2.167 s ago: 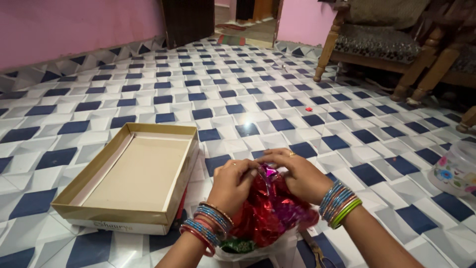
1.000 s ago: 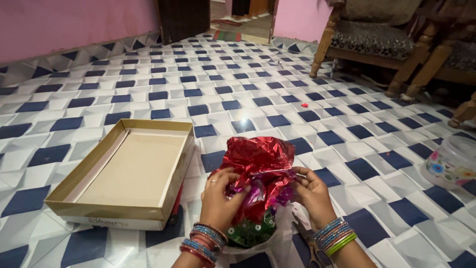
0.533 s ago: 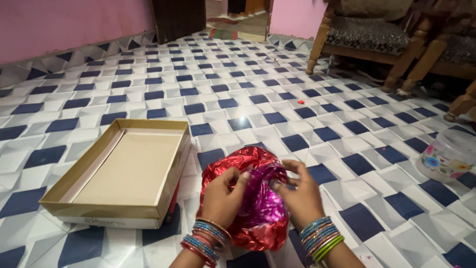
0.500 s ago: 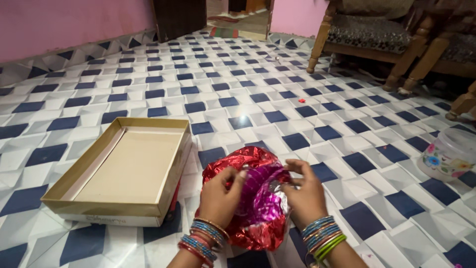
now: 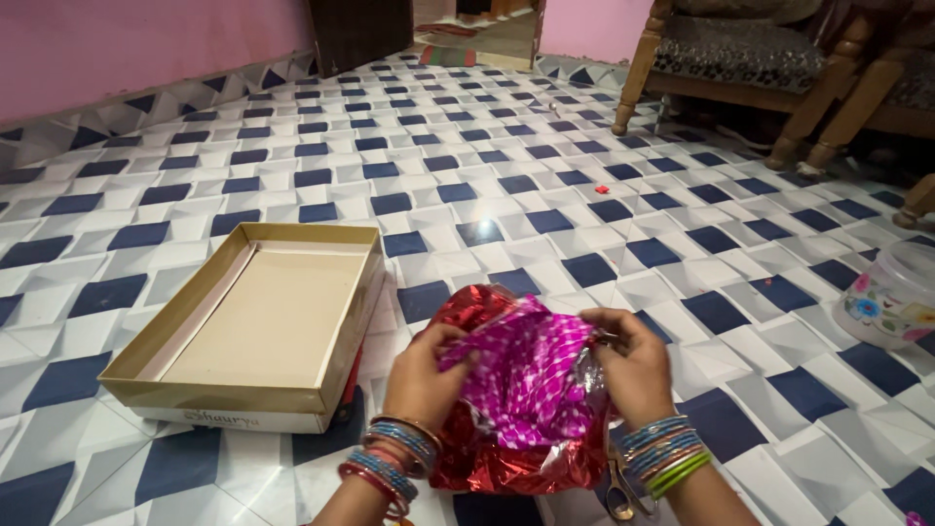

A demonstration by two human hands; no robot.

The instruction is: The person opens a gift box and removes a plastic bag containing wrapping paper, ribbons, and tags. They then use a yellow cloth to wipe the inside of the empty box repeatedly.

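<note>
Both my hands are on the shiny foil wrap low in the head view: my left hand point(image 5: 421, 375) pinches its left edge with fingers closed on the sheet, and my right hand point(image 5: 633, 365) clamps the right edge the same way. Between them the magenta foil sheet point(image 5: 531, 375) with its pale check pattern is pulled out nearly flat, where half a second ago it was a bunched fold tucked into the red wrap. Now the red foil point(image 5: 506, 468) lies crumpled under and around it on the tiled floor point(image 5: 467, 166), just in front of my wrists. Bangles point(image 5: 667, 453) ring both wrists. Scissor handles point(image 5: 618, 497) show just below my right wrist, touching the red foil's edge. To my left the open cardboard box point(image 5: 258, 326) sits just beside the foil, as before. Far right, a clear plastic jar with flower print point(image 5: 891, 297) stands well apart. Wooden chair legs point(image 5: 633, 68) rise at the far right.
</note>
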